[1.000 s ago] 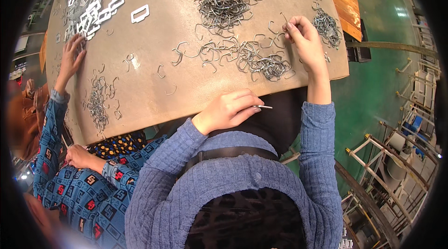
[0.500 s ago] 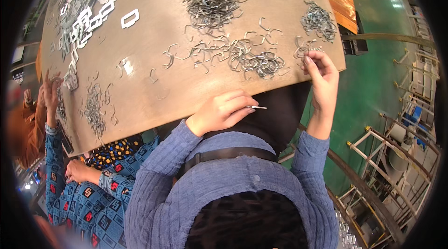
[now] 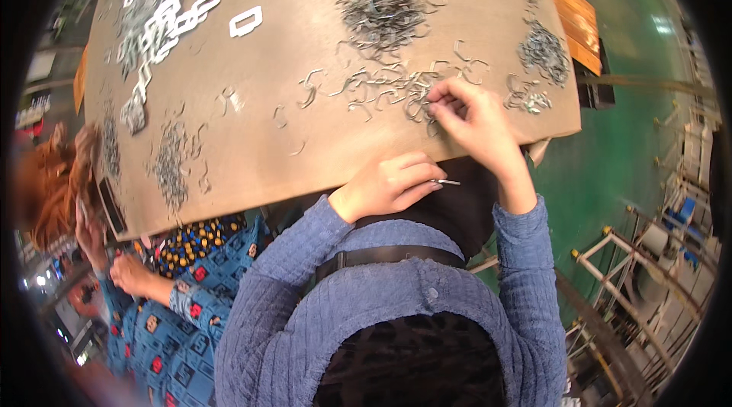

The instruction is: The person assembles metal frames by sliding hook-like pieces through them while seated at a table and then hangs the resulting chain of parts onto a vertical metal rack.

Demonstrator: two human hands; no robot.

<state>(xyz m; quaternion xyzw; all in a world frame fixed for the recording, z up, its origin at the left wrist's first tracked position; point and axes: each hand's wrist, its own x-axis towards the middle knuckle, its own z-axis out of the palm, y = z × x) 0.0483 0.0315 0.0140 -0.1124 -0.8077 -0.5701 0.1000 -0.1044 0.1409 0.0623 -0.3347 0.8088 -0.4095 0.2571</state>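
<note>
Mid-frame, the left hand (image 3: 390,185) pinches a slim metal piece (image 3: 450,181), and up and right of centre the right hand (image 3: 474,122) curls at loose wire hooks (image 3: 416,102), whether gripping one I cannot tell.

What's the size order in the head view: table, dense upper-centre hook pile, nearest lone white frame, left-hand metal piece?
1. Table
2. Hook pile
3. White frame
4. Metal piece in left hand, visible end only

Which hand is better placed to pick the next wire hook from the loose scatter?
Probably the right: the right hand is right at the loose wire hooks, while the left hand sits nearer the body, pinching a thin metal piece.
</note>
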